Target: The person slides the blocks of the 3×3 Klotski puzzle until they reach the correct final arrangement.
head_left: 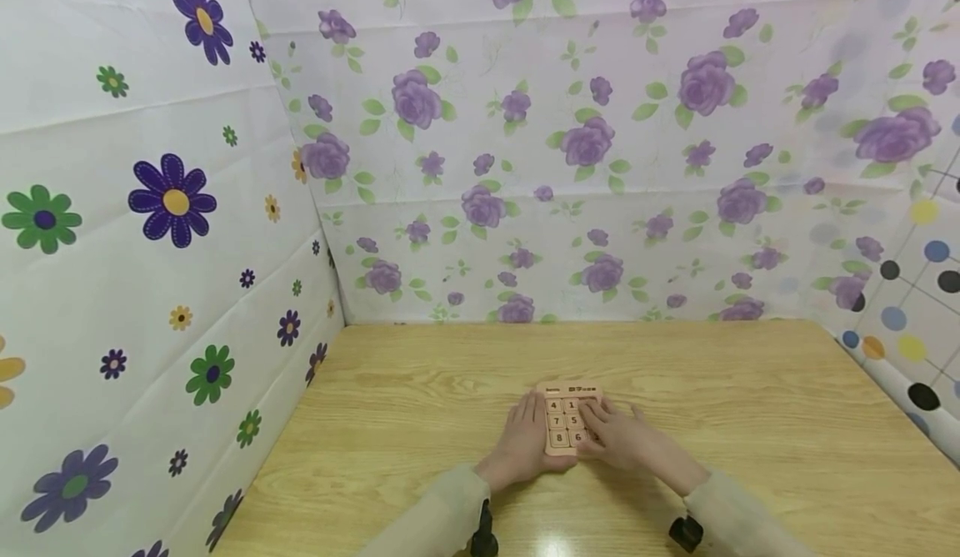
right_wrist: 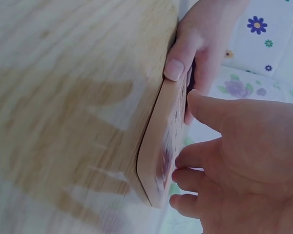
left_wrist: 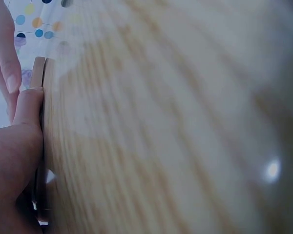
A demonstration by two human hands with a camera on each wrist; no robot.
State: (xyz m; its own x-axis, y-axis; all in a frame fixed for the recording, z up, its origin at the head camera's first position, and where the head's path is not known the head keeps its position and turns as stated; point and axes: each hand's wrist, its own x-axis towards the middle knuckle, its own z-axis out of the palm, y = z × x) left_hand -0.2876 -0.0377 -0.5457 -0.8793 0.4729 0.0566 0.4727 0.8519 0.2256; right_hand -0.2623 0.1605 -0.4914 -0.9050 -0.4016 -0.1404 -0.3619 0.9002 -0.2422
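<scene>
A flat wooden number sliding puzzle lies on the table, with tiles 4, 1, 7, 5, 8 and 6 showing. My left hand holds it at the near left corner, fingers along the left side and thumb against the near edge. Over the right-hand tiles is my right hand, its fingertips at the tile faces and hiding that column. From the right wrist view, the puzzle's frame sits flat, and the right thumb reaches over its near side close to the left thumb.
The wood-grain table extends around the puzzle on all sides. Behind it hangs a purple-rose cloth, with a flower-patterned cloth at the left and a dotted one at the right. Each wrist bears a dark device.
</scene>
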